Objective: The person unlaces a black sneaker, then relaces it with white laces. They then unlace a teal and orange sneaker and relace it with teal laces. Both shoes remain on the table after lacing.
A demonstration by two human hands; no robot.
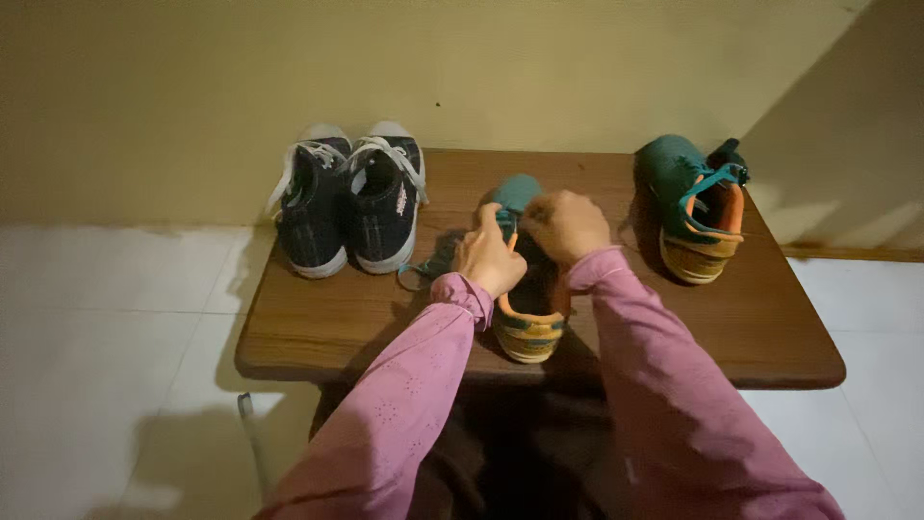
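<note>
While the teal shoe (527, 318) sits heel-near at the table (318, 327) front edge | left hand (489, 258) pinches its lace (423, 270), right hand (566, 227) clenched over the tongue | matching shoe (695, 207) far right | dark sneakers (351, 197) left.

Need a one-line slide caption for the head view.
Both hands, left and right, work the laces of a teal-and-orange sneaker on a wooden table.

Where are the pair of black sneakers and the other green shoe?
black sneakers (351, 207), head view, between the two shoes' uppers
green shoe (695, 207), head view, its side near the laces
</note>
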